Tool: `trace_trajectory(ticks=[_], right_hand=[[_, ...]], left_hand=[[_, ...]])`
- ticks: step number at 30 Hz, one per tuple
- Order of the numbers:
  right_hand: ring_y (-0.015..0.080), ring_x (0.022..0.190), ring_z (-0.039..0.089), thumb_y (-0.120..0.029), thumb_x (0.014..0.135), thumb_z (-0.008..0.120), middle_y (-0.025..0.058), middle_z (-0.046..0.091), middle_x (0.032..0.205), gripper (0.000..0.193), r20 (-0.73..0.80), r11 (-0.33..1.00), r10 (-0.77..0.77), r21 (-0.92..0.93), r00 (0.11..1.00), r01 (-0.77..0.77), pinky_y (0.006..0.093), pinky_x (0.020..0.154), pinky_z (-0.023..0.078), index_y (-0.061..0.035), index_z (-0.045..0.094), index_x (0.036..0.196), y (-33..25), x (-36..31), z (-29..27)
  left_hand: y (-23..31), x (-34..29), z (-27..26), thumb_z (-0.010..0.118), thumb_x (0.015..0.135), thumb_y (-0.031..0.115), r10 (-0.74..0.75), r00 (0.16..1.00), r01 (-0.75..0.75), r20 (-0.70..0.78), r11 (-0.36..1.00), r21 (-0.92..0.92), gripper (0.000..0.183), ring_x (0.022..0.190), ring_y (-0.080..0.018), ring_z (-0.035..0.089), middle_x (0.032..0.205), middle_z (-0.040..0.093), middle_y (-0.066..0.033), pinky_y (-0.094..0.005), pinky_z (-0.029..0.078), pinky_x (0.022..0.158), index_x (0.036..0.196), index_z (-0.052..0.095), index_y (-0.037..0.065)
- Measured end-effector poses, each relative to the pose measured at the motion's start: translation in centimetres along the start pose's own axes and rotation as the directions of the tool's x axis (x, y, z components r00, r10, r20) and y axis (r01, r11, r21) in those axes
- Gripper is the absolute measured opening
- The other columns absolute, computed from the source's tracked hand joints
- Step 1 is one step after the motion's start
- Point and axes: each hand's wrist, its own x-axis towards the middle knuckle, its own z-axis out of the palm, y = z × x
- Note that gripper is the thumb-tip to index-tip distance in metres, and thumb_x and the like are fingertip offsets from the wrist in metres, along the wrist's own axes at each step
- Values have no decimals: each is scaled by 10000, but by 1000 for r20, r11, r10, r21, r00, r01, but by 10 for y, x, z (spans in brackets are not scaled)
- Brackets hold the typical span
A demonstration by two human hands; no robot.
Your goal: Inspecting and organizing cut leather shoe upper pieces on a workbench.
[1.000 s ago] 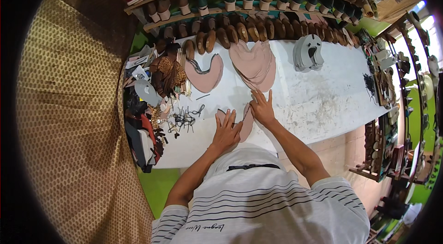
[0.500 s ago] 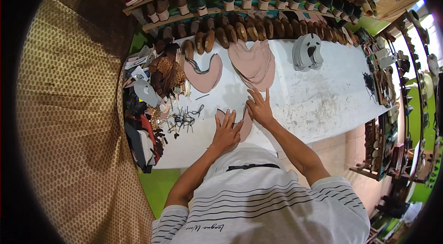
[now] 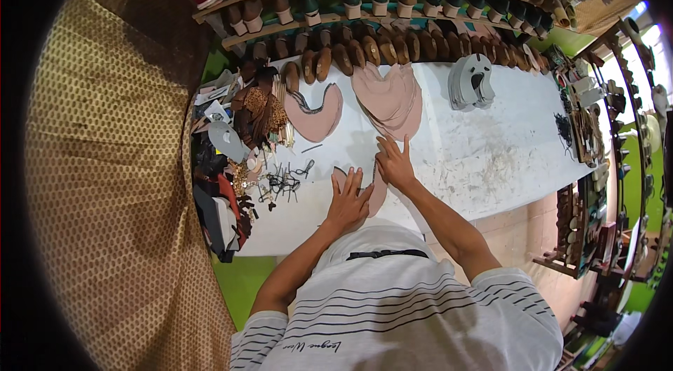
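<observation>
- Head view, work position: one curved pink piece [image 3: 378, 197] lies on the white tabletop [image 3: 519, 125], close to the near edge and left of that edge's middle. Both hands partly cover it, so its full outline cannot be confirmed.
- Left hand [image 3: 347, 204]: laid palm down over the left part of the piece, fingers extended and slightly parted, pressing rather than gripping.
- Right hand [image 3: 397, 164]: at the upper end of the piece's right arm, two fingers stretched toward the far edge, the others bent (whether the thumb pinches the rim cannot be told from this angle).
- Handling, as judged: the left palm should bear evenly so the piece neither slides nor buckles; the right fingertips are best worked along the rim with light, even pressure, without stretching the narrow arm.
- Surroundings: a stack of pink pieces [image 3: 392, 104] lies toward the far edge, beyond the right hand. To its left is a pink piece with a dark inner edge [image 3: 319, 125]; a grey stack [image 3: 459, 87] lies near the far edge, right of its middle.
- Caution, as judged: small black straps [image 3: 282, 183], toward the left edge, should be kept from getting underneath.
</observation>
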Motion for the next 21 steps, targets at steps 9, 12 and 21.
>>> trace_trajectory(ticks=[9,12,21], right_hand=[[357,1441,432,-163,859,730,157,529,1475,100,-11,1000,-10,3,1000,10,736,1178,155,-79,721,913,1,0,-1],[358,1435,441,-162,859,732,158,530,1469,102,-23,1000,-14,11,1000,15,737,1176,154,-77,722,914,1,-1,-2],[342,1466,406,-164,843,721,133,527,1485,137,0,1000,3,23,1000,-3,765,1171,121,-96,724,962,-2,0,-2]], left_hand=[[3,12,-11,613,869,259,-1,1000,-4,-32,991,-132,457,1539,-437,251,1603,350,-278,-789,102,1142,1302,660,123],[5,20,-14,602,870,259,19,998,-26,-62,993,-114,470,1533,-452,251,1595,351,-291,-791,97,1141,1316,658,123],[5,24,-7,574,905,278,-59,998,59,-3,997,-44,535,1549,-477,172,1639,267,-300,-815,77,1122,1426,613,161]])
